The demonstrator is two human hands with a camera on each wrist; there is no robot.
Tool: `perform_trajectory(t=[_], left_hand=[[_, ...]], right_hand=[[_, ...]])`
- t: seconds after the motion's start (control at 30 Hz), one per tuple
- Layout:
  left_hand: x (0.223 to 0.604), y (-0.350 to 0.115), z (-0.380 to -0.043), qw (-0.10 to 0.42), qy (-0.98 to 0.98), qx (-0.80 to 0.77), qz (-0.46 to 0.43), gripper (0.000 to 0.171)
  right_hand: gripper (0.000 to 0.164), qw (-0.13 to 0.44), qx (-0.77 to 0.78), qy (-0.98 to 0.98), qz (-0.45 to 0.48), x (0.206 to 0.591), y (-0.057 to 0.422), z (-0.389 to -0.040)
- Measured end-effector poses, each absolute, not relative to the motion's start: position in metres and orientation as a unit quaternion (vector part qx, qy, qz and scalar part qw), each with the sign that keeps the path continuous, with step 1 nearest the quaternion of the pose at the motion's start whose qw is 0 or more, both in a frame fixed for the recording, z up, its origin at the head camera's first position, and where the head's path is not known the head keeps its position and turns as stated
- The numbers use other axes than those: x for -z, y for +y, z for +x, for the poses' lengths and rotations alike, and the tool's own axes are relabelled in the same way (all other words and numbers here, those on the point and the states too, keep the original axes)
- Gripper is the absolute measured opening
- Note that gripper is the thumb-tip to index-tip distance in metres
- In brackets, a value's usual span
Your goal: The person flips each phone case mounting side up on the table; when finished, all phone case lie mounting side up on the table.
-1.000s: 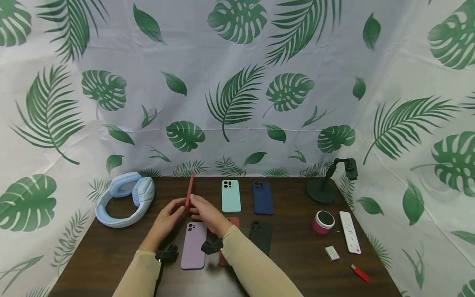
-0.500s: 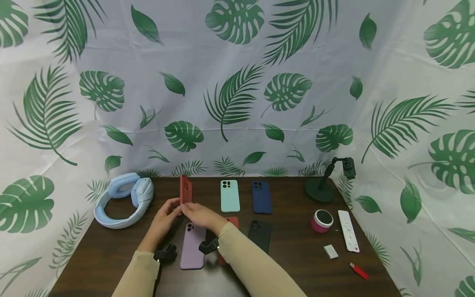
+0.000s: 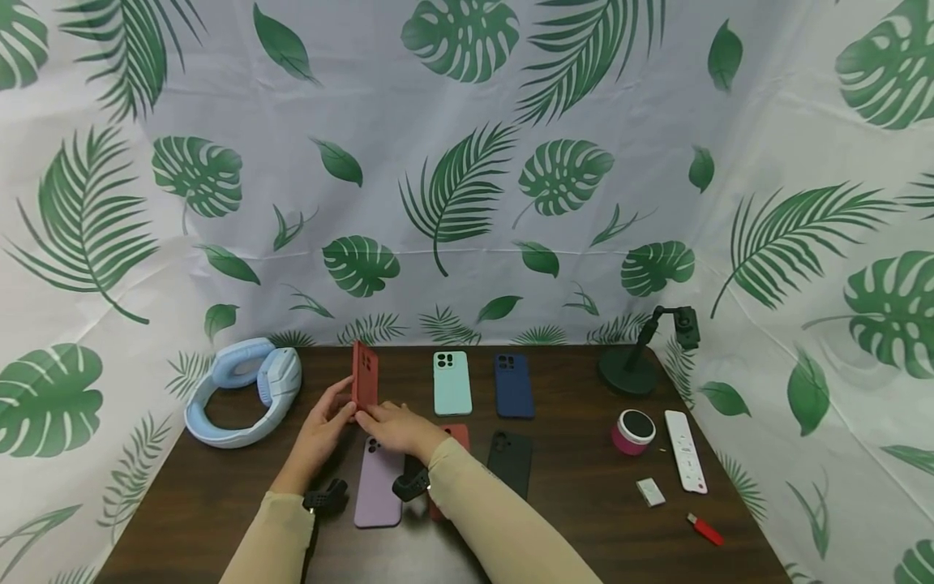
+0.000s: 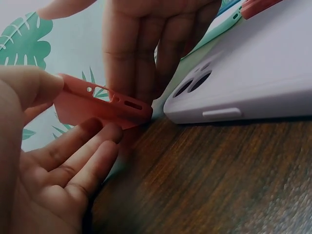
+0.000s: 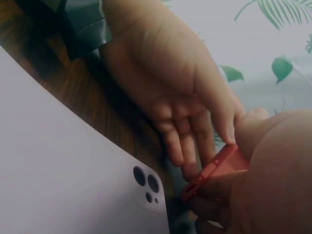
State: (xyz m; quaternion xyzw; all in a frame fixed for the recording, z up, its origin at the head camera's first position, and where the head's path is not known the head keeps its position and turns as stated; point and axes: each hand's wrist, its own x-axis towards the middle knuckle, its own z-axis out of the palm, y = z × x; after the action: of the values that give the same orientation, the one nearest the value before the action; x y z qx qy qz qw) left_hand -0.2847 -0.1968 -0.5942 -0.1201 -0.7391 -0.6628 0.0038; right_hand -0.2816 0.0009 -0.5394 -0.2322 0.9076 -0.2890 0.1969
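Note:
My left hand [image 3: 321, 430] pinches a red phone case [image 3: 366, 377] near its lower left edge. The case stands tilted above the table, its back with camera cutouts turned to the right. My right hand [image 3: 397, 426] touches the lower part of the case from the right. In the left wrist view, the right fingers [image 4: 134, 58] reach down fairly straight against the case, the right thumb apart from it. Just below the hands lies a lilac phone case [image 3: 379, 487], its top partly covered by the right hand.
Mint [image 3: 453, 389], blue [image 3: 515, 393] and black [image 3: 510, 462] phone cases lie to the right. Another red case [image 3: 458, 434] is partly under the right arm. Headphones [image 3: 219, 426] stand left. A camera stand [image 3: 629, 371], jar [image 3: 632, 434], power strip [image 3: 686, 454] and USB stick [image 3: 704, 529] sit right.
The red case has turned from edge-on to show its back. My right hand has slid a little lower along it, while my left hand keeps hold.

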Motion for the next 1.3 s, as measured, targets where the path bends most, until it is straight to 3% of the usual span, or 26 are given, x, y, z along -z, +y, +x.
perform_trajectory(t=[0.3,0.53,0.7,0.9,1.3], left_hand=[[0.596,-0.196,-0.286,0.037,-0.778,0.624,-0.069,0.041],[0.596,-0.196,-0.288,0.037,-0.761,0.636,-0.123,0.053],[0.597,-0.195,-0.289,0.058,-0.827,0.551,-0.097,0.045],[0.6,-0.195,-0.287,0.076,-0.852,0.514,-0.068,0.05],[0.595,-0.194,-0.287,0.025,-0.832,0.55,-0.064,0.056]], right_hand=[[0.072,0.208,0.266,0.92,-0.199,0.538,0.003,-0.277],[0.067,0.173,0.254,0.927,-0.213,0.537,0.001,-0.281],[0.072,0.16,0.234,0.939,-0.194,0.536,-0.001,-0.279],[0.074,0.169,0.238,0.935,-0.2,0.537,0.002,-0.277],[0.069,0.196,0.366,0.888,-0.195,0.551,0.014,-0.285]])
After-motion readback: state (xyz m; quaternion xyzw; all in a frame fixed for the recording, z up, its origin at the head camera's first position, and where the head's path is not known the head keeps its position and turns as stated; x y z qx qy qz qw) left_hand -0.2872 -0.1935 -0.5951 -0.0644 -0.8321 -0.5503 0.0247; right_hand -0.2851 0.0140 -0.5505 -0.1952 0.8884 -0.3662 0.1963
